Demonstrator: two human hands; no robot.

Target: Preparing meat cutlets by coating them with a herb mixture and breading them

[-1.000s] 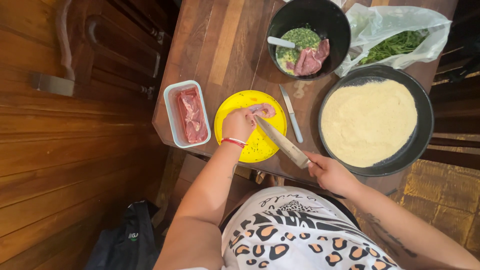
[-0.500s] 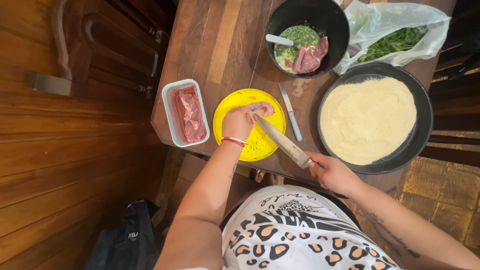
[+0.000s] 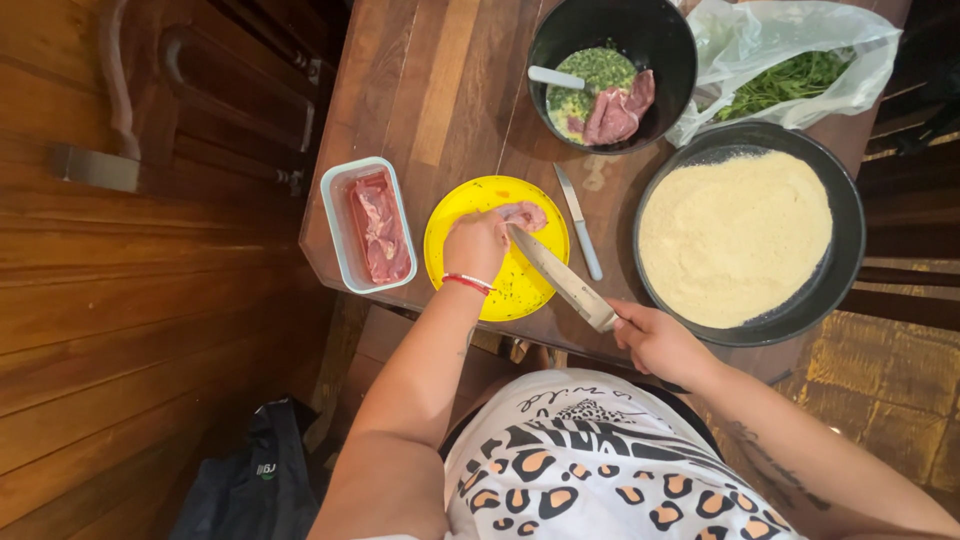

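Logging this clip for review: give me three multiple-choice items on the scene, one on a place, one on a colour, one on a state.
1. Where does the small knife lie?
A. In the black bowl
B. On the table right of the yellow plate
C. In the rectangular container

2. What colour is the plate under the meat piece?
A. Yellow
B. White
C. Blue

3. What is the right hand doing?
A. Resting empty
B. Holding a spoon
C. Gripping the large knife

Answers: 1 B, it lies on bare wood between plate and crumb pan. 2 A, the rim is bright yellow. 3 C, fingers close on the handle while the left hand presses the meat.
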